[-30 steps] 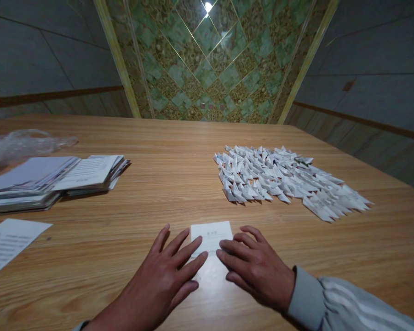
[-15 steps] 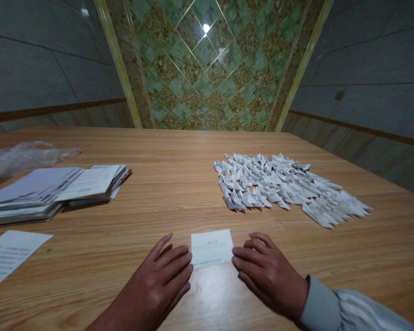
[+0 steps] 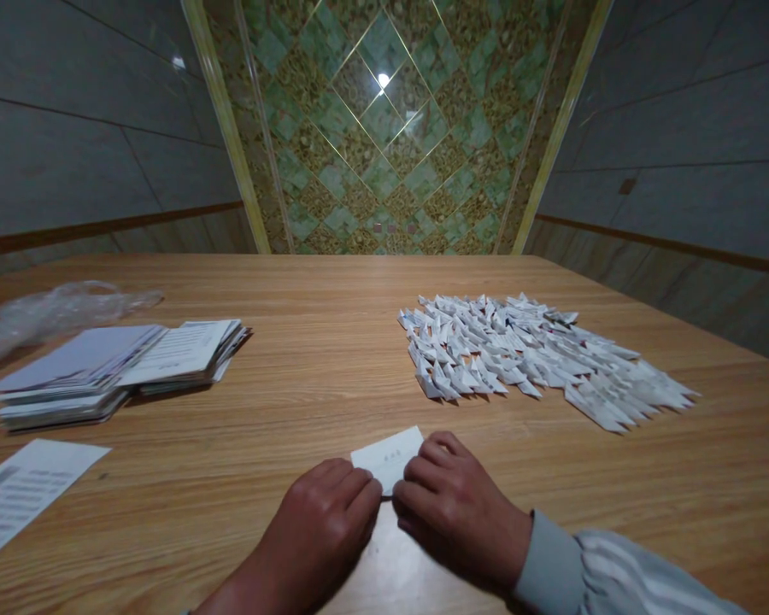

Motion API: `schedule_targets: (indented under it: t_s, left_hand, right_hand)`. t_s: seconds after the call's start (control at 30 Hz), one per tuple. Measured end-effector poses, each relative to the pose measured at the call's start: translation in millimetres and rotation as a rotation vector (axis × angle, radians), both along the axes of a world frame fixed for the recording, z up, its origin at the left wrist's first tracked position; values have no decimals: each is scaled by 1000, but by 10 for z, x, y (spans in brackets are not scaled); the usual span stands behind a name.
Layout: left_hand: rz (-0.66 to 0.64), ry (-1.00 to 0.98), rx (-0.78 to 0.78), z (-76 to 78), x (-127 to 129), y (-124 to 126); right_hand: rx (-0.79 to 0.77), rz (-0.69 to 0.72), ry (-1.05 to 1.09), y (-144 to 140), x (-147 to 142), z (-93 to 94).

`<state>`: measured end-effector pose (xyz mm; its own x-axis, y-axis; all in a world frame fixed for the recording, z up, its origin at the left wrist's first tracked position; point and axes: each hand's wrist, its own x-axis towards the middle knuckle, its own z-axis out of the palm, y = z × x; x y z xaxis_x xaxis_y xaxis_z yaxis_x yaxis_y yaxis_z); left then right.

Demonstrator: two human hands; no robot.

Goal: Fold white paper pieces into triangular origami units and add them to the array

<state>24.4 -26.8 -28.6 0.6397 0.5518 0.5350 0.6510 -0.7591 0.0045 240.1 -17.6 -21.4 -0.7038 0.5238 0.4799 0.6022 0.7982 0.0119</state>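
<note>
A small white paper slip [image 3: 388,453] with faint print lies on the wooden table [image 3: 320,376] right in front of me. My left hand [image 3: 320,534] and my right hand [image 3: 452,508] both pinch its near edge, fingers curled, and the near part of the slip is hidden under them. The slip's far edge is tilted, with its right corner higher. Beyond my right hand lies a large spread of several small folded white paper pieces [image 3: 525,354].
Two stacks of printed paper sheets [image 3: 115,367] sit at the left, with a crumpled clear plastic bag [image 3: 51,312] behind them. A loose printed sheet [image 3: 19,491] lies at the near left edge. Tiled walls enclose the table's far side.
My hands went from lying flat and spread beside the slip to closing together on its near edge. The slip has tilted slightly. The camera has tipped upward a little.
</note>
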Motion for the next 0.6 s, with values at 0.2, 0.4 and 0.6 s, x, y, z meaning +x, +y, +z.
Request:
schedule_targets:
  t_s: [0.2, 0.4, 0.6]
  left_hand:
    - [29, -433, -261, 138, -100, 22]
    - [187, -1084, -1181, 86, -189, 131]
    - [-69, -1296, -1549, 96, -45, 98]
  right_hand:
    - [138, 23, 155, 32, -13, 20]
    - [159, 23, 321, 77, 104, 134]
    - [150, 111, 277, 120, 21, 95]
